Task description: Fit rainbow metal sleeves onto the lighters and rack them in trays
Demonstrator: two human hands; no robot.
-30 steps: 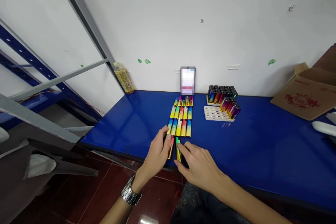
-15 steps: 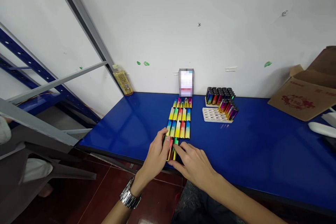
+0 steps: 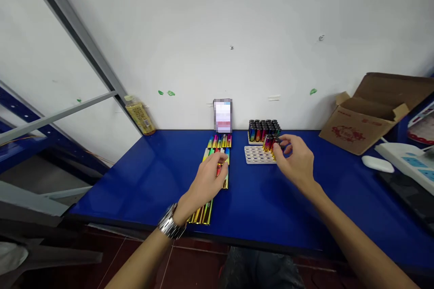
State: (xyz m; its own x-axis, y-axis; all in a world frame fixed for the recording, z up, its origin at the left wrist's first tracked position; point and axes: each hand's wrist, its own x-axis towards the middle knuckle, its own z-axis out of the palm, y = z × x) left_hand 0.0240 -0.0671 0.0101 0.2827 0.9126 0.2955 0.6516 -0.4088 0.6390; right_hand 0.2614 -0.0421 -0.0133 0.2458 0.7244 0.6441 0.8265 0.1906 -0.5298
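Several rows of shiny multicoloured metallic tubes [image 3: 205,211] lie flat side by side on the blue table. Over the middle rows hovers my left hand [image 3: 206,178], its thumb and fingers apart with nothing seen between them; it hides part of the tubes. At the white perforated tray [image 3: 254,155], my right hand [image 3: 297,159] has its thumb and fingers around a black-topped metallic cylinder [image 3: 275,143] at the tray's right end. A few similar upright cylinders [image 3: 267,143] stand beside it there. Behind, a second white tray [image 3: 254,143] is packed with black-topped cylinders [image 3: 259,132].
A phone [image 3: 223,116] with a blurred screen leans on the wall. To the left stands a bottle of yellow drink [image 3: 140,116]. On the right are an open cardboard box [image 3: 359,122], a white mouse-shaped object [image 3: 377,164], a power strip [image 3: 410,162] and a dark flat device [image 3: 407,196].
My right hand has left the tubes at the near edge and moved right to the cylinders in the tray. My left hand has moved off the front row to above the middle rows. The view has shifted right.
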